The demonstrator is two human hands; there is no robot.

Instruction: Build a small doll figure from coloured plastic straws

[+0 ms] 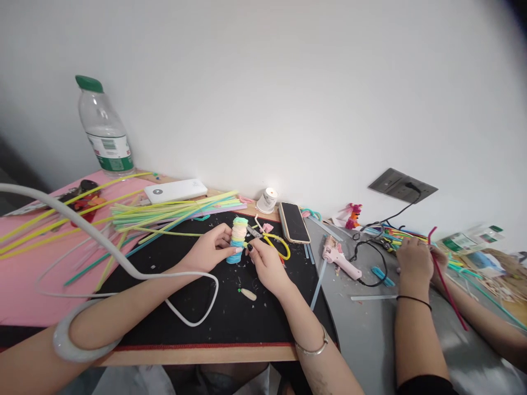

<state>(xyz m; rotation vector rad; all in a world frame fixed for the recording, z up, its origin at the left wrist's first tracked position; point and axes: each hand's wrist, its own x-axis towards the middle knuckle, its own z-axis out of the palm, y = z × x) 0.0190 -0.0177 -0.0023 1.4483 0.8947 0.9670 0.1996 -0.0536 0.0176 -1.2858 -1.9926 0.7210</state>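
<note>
Upright over the black mat (173,307) is a fuzzy striped roll (239,231), apparently of wound pipe cleaners, pale green on top, cream in the middle and blue below. My left hand (211,248) grips it from the left, thumb across the blue part. My right hand (268,266) is closed in a pinch at the roll's right side; a small yellowish bit shows by the fingertips, too small to make out. Just beyond that hand lie yellow-handled pliers (284,247). Below the roll, a small cream piece with a green tip (247,294) rests on the mat.
A white cable (135,271) loops across my left forearm. Pipe cleaners (177,211), a power bank (176,190), a bottle (105,131), a paper cup (267,201) and a phone (294,222) lie around. Right are a pink glue gun (340,258) and another person's hands (415,263) with a red pipe cleaner.
</note>
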